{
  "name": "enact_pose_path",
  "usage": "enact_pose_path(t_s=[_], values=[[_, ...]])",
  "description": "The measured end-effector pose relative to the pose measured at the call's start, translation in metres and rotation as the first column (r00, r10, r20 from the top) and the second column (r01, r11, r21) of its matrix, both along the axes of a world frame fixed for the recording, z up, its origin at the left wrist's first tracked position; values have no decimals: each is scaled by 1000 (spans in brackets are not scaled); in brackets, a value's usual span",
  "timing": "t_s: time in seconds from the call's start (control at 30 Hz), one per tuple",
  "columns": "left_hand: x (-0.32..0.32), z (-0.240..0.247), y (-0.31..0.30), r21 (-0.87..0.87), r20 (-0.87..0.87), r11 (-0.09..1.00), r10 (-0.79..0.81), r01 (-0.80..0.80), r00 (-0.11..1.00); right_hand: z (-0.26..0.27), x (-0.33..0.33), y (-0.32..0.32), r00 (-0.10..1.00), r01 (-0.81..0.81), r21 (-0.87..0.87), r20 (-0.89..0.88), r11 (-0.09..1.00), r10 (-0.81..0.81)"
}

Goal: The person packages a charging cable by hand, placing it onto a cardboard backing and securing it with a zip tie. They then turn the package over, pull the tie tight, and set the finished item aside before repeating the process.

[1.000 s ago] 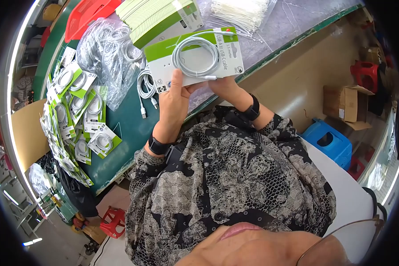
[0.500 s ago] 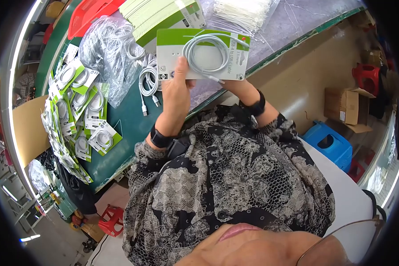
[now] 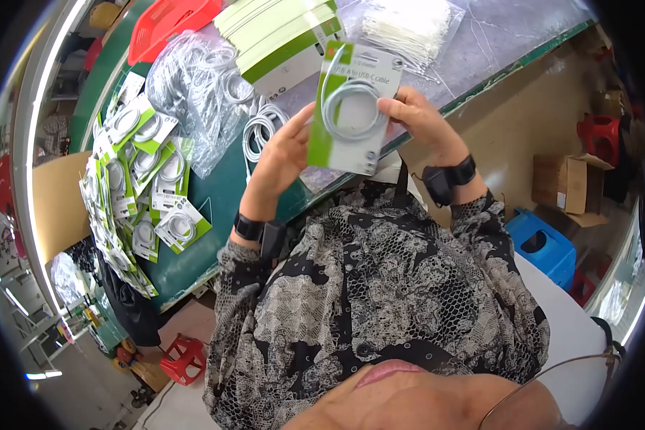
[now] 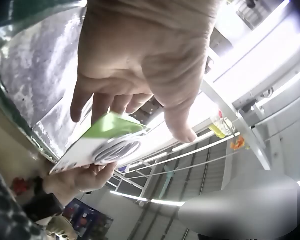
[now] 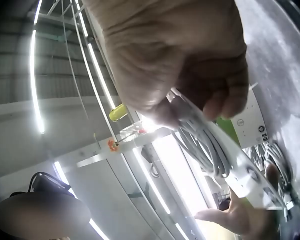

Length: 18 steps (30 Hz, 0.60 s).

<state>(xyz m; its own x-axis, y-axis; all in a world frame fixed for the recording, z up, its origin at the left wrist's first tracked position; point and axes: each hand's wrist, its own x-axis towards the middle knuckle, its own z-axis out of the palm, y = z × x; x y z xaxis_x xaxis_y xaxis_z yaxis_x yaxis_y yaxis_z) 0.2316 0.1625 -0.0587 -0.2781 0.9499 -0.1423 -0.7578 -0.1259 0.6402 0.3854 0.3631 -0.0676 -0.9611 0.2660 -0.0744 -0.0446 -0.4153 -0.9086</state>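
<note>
My right hand (image 3: 426,122) pinches one long edge of a green-and-white retail card (image 3: 347,154), thumb on its front. A white USB-A to USB-C cable (image 3: 355,134) lies coiled on the card's front. At the opposite, green edge is my left hand (image 3: 283,154). In the left wrist view, the left hand's fingers (image 4: 100,102) stretch down beside that edge, and its thumb stands apart from the card. The right wrist view has the right thumb and curled fingers around the card edge. On the table, a loose coiled cable (image 3: 260,132) lies behind the left hand.
Many carded cables (image 3: 147,165) are heaped at the table's left. Behind them are a plastic bag of cables (image 3: 193,93), a red tray (image 3: 165,32), a stack of cards (image 3: 276,36) and white cable ties (image 3: 408,32). A blue stool (image 3: 545,247) and a cardboard box (image 3: 570,186) stand right.
The card has turned from crosswise to nearly upright in the head view. My right hand has come from behind it to its right edge; the left thumb has left its front.
</note>
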Motion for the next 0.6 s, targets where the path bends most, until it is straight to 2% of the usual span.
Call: enact_pose_path(t_s=[0.03, 0.07, 0.1, 0.13, 0.17, 0.2, 0.23, 0.3, 0.4, 0.47, 0.57, 0.6], values=[[-5, -10, 1, -24, -37, 998, -64, 63, 997, 7, -1, 2, 991, -101, 184, 102, 978, 83], [-11, -21, 1, -50, -73, 991, -127, 124, 989, 7, -5, -2, 989, -118, 182, 106, 976, 99], [-13, -27, 1, -76, -108, 980, -192, 185, 975, 9, -11, -6, 992, 55, 358, 88, 932, -92], [-10, -30, 4, -72, -109, 982, -181, 174, 977, 11, -19, -9, 960, 223, 519, 30, 825, -278], [-1, -33, 12, -56, -96, 997, -52, 47, 994, 14, -26, -12, 894, 375, 651, -63, 660, -444], [9, -36, 21, -43, -79, 996, 75, -79, 994, 16, -29, -17, 895, 372, 654, -66, 658, -441], [12, -38, 26, -32, -60, 979, 201, -203, 978, 18, -30, -25, 881, 389, 806, -183, 447, -437], [10, -47, 27, 11, -42, 985, 172, -172, 984, 18, -29, -42, 856, 393, 918, -387, -55, -344], [10, -56, 26, 89, -6, 991, 96, -95, 995, 10, -36, -63, 896, 319, 948, -300, 5, -329], [7, -55, 25, 75, -39, 977, 203, -200, 978, 10, -37, -65, 914, 290, 957, -266, 33, -307], [-2, -46, 19, 26, -94, 964, 266, -264, 960, 11, -27, -60, 945, 253, 958, -275, -137, -176], [-3, -40, 20, -10, -125, 959, 280, -284, 952, 12, -28, -60, 946, 249, 958, -272, -140, -178]])
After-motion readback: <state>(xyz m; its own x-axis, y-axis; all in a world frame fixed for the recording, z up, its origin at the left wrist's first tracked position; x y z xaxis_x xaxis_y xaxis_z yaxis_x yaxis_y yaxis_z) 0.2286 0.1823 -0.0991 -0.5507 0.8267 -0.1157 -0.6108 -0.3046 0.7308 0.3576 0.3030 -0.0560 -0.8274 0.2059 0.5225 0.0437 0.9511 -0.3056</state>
